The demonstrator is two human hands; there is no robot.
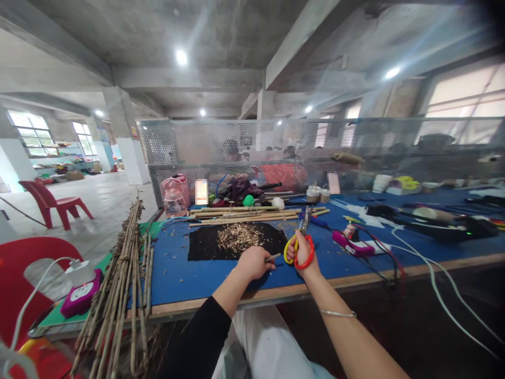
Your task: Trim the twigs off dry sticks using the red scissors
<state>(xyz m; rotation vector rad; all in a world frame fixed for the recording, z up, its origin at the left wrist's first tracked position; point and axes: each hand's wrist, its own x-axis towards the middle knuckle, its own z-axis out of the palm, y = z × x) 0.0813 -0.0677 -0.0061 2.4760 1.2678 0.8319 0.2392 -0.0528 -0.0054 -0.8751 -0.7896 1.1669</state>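
My left hand point(255, 263) is closed on a short piece of stick point(273, 257), whose pale end pokes out toward the right. My right hand point(303, 251) grips a pair of scissors point(305, 223) with one yellow and one red handle loop, blades pointing up and away from me. The stick's end lies a little left of the yellow loop, apart from the blades. Just beyond my left hand, a pile of small cut stick pieces point(239, 237) is heaped on a black cloth point(201, 246) on the blue tabletop point(169, 281).
A bundle of long dry stalks point(118, 284) leans over the table's left end. Pale rods point(252, 215) lie behind the cloth. To the right are a purple power strip point(351, 245) and white cables point(430, 263). A perforated metal screen point(189, 142) stands behind, a red chair point(39, 252) left.
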